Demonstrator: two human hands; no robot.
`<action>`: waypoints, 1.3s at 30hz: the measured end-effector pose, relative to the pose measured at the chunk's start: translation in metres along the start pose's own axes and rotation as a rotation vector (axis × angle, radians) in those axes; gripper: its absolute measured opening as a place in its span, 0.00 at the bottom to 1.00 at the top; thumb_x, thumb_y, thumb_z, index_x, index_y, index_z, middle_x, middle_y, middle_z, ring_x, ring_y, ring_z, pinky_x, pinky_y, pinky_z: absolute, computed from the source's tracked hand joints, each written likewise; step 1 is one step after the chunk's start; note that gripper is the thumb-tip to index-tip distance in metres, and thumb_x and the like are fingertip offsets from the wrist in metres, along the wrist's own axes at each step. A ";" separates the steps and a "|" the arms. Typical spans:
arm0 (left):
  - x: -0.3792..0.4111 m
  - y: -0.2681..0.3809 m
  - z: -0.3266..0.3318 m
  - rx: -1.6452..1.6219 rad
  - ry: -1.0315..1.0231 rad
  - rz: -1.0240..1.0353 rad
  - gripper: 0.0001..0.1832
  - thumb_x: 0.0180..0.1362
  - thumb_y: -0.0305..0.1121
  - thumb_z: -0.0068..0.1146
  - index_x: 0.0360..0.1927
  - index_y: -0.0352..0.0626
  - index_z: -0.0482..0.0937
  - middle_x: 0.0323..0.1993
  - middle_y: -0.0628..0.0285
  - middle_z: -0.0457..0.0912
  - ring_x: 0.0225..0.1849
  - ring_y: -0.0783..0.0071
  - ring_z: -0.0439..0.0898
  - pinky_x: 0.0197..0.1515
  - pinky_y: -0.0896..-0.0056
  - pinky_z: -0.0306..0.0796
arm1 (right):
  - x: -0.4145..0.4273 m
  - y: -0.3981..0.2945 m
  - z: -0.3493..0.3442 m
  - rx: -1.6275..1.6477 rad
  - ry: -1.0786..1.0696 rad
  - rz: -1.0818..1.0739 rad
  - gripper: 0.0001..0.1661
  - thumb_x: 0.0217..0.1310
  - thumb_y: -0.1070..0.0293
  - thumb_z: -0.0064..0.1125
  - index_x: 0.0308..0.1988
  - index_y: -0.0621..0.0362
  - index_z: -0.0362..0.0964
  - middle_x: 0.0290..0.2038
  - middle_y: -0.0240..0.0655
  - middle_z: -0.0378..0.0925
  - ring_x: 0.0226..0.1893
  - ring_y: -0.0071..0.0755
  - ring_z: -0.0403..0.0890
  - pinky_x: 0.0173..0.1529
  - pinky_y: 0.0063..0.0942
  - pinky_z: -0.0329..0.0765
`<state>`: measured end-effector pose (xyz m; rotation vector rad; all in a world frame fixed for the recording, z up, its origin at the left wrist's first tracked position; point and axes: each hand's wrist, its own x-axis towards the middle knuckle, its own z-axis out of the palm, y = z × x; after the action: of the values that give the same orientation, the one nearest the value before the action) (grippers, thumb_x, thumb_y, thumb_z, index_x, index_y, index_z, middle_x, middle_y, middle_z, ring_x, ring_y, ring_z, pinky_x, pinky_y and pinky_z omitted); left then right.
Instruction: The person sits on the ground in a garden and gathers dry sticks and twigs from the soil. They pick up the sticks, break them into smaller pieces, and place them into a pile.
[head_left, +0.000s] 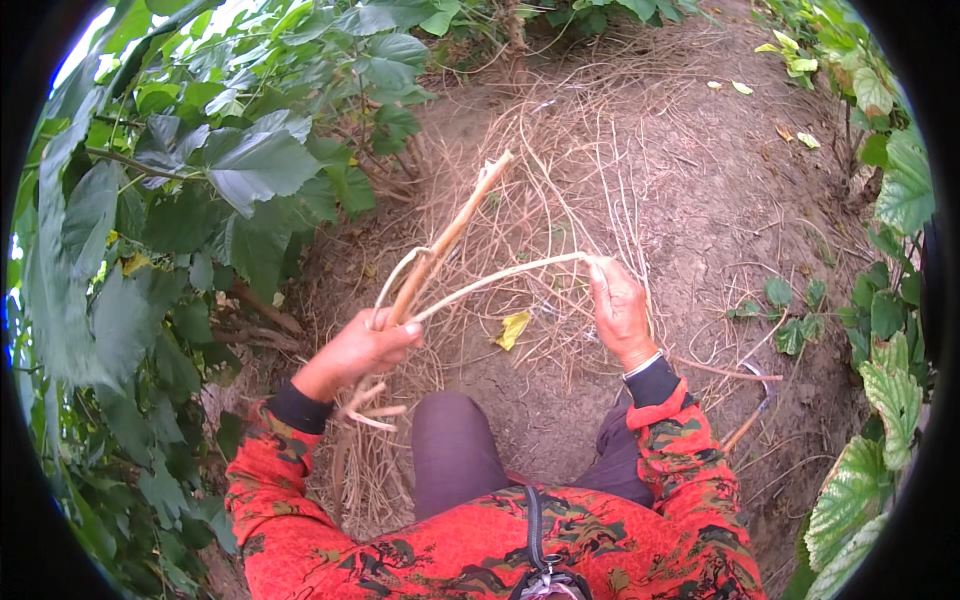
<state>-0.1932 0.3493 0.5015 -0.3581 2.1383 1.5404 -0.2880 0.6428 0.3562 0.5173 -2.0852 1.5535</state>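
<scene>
My left hand grips a small bundle of woody sticks, their long ends slanting up and to the right and their short cut ends poking out below the fist. From this bundle a thin pale stem bends over to my right hand, which pinches it between thumb and fingers and bends it near its tip. A loop of pale stem also curves around the sticks just above my left thumb. Both hands are above the ground, in front of my knees.
Dry vine strands lie tangled over the bare soil. A sickle rests on the ground to my right. Leafy plants crowd the left, with more foliage along the right. One yellow leaf lies ahead of my knees.
</scene>
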 end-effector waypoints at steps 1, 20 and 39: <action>0.004 -0.007 0.006 -0.016 -0.009 0.014 0.11 0.62 0.38 0.52 0.32 0.40 0.74 0.14 0.79 0.58 0.13 0.90 0.53 0.14 0.85 0.45 | 0.000 0.001 0.003 -0.008 0.073 -0.013 0.12 0.67 0.66 0.44 0.40 0.61 0.71 0.27 0.44 0.71 0.27 0.43 0.75 0.32 0.35 0.71; 0.108 -0.066 0.109 -0.323 -0.554 0.035 0.34 0.58 0.40 0.58 0.64 0.38 0.59 0.51 0.53 0.76 0.52 0.69 0.76 0.53 0.71 0.70 | 0.025 0.027 0.016 1.455 0.380 0.614 0.11 0.68 0.60 0.46 0.35 0.54 0.64 0.22 0.23 0.63 0.19 0.15 0.61 0.23 0.14 0.62; -0.051 -0.007 -0.116 0.319 0.296 0.228 0.15 0.61 0.40 0.55 0.34 0.35 0.76 0.22 0.69 0.73 0.20 0.84 0.70 0.23 0.81 0.65 | 0.023 0.053 -0.001 0.507 0.196 0.669 0.19 0.64 0.54 0.51 0.46 0.57 0.71 0.37 0.32 0.79 0.28 0.18 0.75 0.32 0.17 0.70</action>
<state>-0.1732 0.2344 0.5517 -0.2511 2.6886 1.2910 -0.3363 0.6588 0.3285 -0.2114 -1.7894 2.4198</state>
